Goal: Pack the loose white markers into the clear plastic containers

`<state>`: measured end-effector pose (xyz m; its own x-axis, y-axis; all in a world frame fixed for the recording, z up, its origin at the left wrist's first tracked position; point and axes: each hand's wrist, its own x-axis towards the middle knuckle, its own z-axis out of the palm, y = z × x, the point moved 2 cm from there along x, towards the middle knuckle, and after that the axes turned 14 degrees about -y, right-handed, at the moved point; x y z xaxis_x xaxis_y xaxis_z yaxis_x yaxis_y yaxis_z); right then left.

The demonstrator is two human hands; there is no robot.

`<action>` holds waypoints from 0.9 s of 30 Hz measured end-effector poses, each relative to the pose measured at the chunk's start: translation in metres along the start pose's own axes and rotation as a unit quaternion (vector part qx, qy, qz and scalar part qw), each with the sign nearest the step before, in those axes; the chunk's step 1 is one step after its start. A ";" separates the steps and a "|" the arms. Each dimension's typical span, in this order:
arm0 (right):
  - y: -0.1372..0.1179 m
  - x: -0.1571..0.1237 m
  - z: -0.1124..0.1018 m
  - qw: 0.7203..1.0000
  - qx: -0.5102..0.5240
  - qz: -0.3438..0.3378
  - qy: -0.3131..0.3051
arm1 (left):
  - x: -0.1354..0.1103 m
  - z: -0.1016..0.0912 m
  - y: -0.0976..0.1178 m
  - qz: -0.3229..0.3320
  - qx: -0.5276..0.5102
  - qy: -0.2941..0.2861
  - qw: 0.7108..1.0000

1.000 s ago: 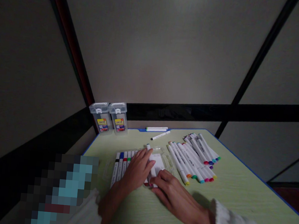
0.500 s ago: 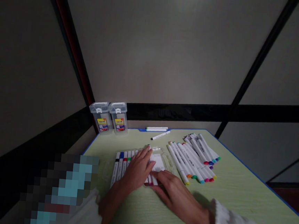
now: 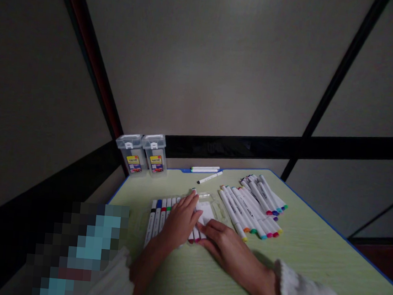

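Observation:
A row of white markers (image 3: 155,222) with black, blue, red and green cap bands lies side by side in a clear plastic case (image 3: 221,209). My left hand (image 3: 180,222) rests over the middle of this row, fingers stretched forward and thumb apart. Past its fingertips pokes the end of one marker (image 3: 194,191). At the near right end of the row, my right hand (image 3: 231,248) has its thumb and index finger around the lower end of a white marker (image 3: 202,234); its other fingers are curled. Dark red and pink marker ends show beside it.
Two loose piles of markers, the nearer (image 3: 246,211) and the farther (image 3: 264,195), lie right of the case. Several markers (image 3: 204,170) lie at the table's back edge. Two lidded clear boxes (image 3: 135,160) stand back left. A wall (image 3: 206,75) rises behind the table (image 3: 310,258).
Both hands stay on the row of markers, with only slight finger movement. The marker end past my left fingertips has shifted slightly left. The whole view has moved a little.

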<state>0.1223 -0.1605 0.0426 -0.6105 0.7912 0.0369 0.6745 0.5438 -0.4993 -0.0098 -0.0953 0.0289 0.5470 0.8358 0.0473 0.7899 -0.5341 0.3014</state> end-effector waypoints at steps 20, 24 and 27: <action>-0.004 -0.002 -0.001 1.000 -0.017 0.023 0.007 | -0.002 -0.002 0.002 0.001 0.018 -0.015 1.000; -0.006 -0.002 -0.002 0.999 -0.020 0.035 0.007 | -0.002 -0.002 0.003 -0.002 0.021 -0.018 1.000; -0.005 0.000 -0.002 0.997 -0.042 0.065 0.002 | -0.002 -0.001 0.002 0.008 0.021 -0.010 1.000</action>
<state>0.1199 -0.1628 0.0468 -0.5148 0.8571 -0.0200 0.7801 0.4586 -0.4257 -0.0098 -0.0973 0.0305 0.5652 0.8243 0.0326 0.7916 -0.5530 0.2599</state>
